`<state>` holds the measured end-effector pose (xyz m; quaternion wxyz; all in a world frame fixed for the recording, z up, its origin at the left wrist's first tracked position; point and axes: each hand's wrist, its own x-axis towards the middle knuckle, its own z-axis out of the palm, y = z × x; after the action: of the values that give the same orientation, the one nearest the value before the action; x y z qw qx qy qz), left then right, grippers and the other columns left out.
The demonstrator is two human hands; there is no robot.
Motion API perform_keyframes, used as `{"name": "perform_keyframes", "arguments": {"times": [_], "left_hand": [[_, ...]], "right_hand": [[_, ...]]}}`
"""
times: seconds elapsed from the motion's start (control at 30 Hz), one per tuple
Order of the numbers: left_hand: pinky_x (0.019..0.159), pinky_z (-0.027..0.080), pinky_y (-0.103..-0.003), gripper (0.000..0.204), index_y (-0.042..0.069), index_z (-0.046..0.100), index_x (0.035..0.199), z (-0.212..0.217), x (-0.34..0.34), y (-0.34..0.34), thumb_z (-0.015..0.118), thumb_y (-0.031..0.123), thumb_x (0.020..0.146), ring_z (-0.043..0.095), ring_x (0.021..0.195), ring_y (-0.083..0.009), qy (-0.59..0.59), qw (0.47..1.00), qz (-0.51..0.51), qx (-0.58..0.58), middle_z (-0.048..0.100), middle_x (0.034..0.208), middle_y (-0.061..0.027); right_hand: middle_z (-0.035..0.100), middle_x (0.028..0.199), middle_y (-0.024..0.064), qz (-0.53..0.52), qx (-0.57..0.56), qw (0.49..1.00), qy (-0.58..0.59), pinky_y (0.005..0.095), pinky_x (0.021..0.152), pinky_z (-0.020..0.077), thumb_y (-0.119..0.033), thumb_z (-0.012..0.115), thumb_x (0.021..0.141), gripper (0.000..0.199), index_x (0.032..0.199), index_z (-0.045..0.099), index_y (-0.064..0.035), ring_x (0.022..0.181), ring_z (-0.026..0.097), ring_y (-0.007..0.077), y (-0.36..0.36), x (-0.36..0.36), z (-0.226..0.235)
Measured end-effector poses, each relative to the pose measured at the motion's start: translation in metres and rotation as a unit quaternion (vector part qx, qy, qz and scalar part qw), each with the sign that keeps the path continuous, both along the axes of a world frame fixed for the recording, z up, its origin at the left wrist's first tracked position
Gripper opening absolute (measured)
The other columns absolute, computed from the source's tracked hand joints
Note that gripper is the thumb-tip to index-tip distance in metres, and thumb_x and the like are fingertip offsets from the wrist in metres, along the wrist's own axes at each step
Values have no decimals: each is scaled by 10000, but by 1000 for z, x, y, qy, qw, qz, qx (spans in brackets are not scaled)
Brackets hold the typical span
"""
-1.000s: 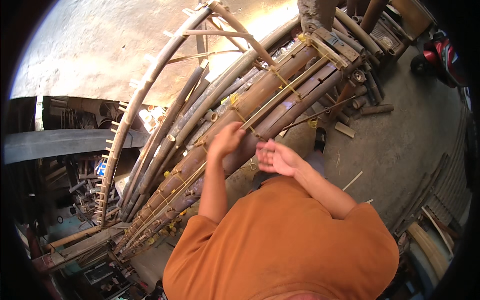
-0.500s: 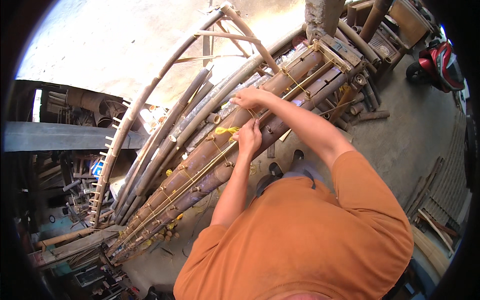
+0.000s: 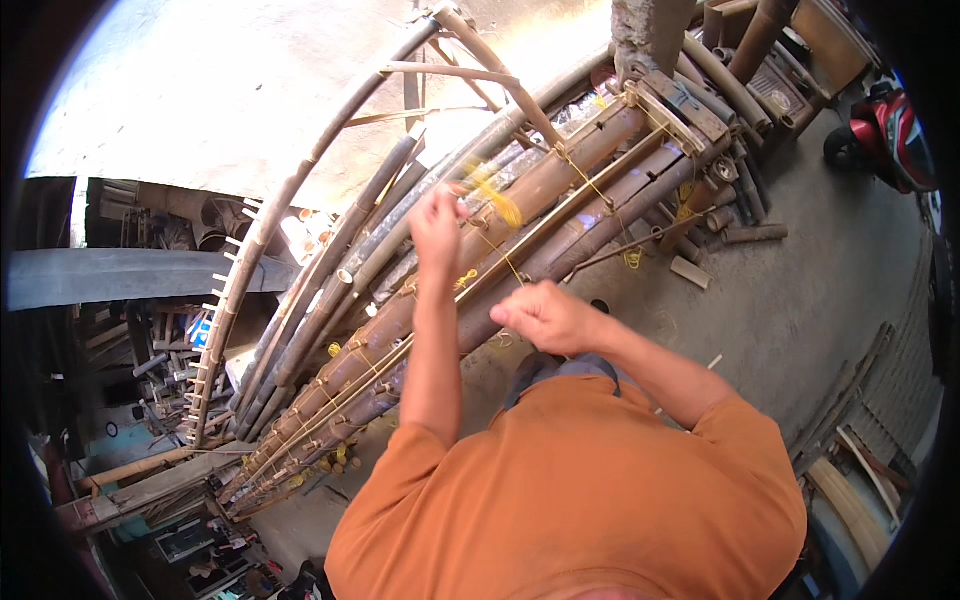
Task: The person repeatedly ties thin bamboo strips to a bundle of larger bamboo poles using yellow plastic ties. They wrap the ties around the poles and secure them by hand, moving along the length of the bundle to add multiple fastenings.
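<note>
Long brown bamboo tubes (image 3: 590, 150) run diagonally in front of me, bound at intervals with thin yellow cord (image 3: 592, 180). Above the far tube my left hand (image 3: 437, 225) is raised and closed, its fingertips beside a bundle of yellow cord (image 3: 505, 205) that is smeared by motion. The cord seems to run into its fingers. My right hand (image 3: 555, 318) is closed with the thumb pressed on the fingers, at the near side of the near tube (image 3: 560, 252). What it grips, if anything, is hidden. A small yellow knot (image 3: 466, 280) sits between the tubes, below my left hand.
A curved bamboo frame with pegs (image 3: 262, 225) arches on the left beside more loose poles (image 3: 385, 200). A concrete post (image 3: 645, 40) stands at the tubes' far end. Bamboo offcuts (image 3: 752, 233) lie on the floor at right, with a red motorbike (image 3: 890, 140) beyond.
Both hands have parted from the shared spot on the far tube. My left hand moved left and up; my right came back toward my body. The yellow bundle shifted up and right.
</note>
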<state>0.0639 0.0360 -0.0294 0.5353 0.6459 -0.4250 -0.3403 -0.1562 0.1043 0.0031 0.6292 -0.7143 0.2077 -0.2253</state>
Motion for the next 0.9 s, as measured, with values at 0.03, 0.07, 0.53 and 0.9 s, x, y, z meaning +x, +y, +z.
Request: {"name": "perform_keyframes", "arguments": {"times": [0.03,0.07,0.53,0.9], "left_hand": [[652,478,-301,274,38,710,899,-6,13,-19,518,213,987,616,686,-177,18,1000,7,-16,716,855,-98],[668,486,-348,282,24,702,888,-24,20,-30,511,214,972,633,704,-238,-105,994,29,2,707,839,-134],[852,490,-523,337,-8,690,949,-94,50,-41,486,259,917,637,947,-457,-335,933,22,132,664,967,-293],[848,482,-512,303,-21,562,1123,-13,103,172,508,228,960,616,971,-468,-334,928,-69,152,650,1014,-283]], "right_hand": [[420,522,120,0,-7,1000,27,378,539,378,-396,456,1015,540,642,463,-5,502,359,232,-7,-4,20],[472,513,149,67,-1,996,63,404,560,424,-388,467,1005,540,631,521,-3,479,435,292,-6,-7,17],[561,565,192,7,-213,944,250,455,585,439,-342,497,964,492,631,572,12,568,576,346,41,0,-66],[657,1076,132,-22,100,989,105,392,884,472,-329,594,932,354,1190,614,-87,1126,566,241,158,105,-103]]}}
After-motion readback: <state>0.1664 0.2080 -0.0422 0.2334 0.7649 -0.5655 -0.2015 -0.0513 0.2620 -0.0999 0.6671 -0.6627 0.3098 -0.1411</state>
